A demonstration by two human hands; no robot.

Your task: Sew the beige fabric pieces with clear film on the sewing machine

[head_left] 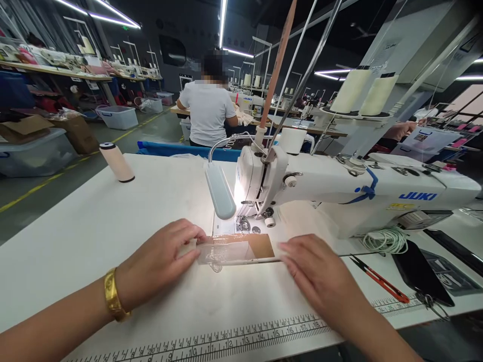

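Note:
A flat piece of clear plastic [226,253] with brown card or paper [263,245] in it lies on the table, just in front of the sewing machine's needle area [245,223]. My left hand [166,256] pinches its left end between thumb and fingers. My right hand [315,271] rests at the right end, fingers stretched toward the brown edge with a small gap between; nothing shows in them. A crumpled bit of clear plastic [215,267] sticks out at the front edge. The lit sewing machine head [252,176] stands right behind.
A thread cone [117,163] stands at the back left. Orange thread snips [379,279], a black phone [420,271] and coiled pale cord [385,241] lie right. A ruler strip [234,339] runs along the front edge. A person in white [209,110] sits ahead.

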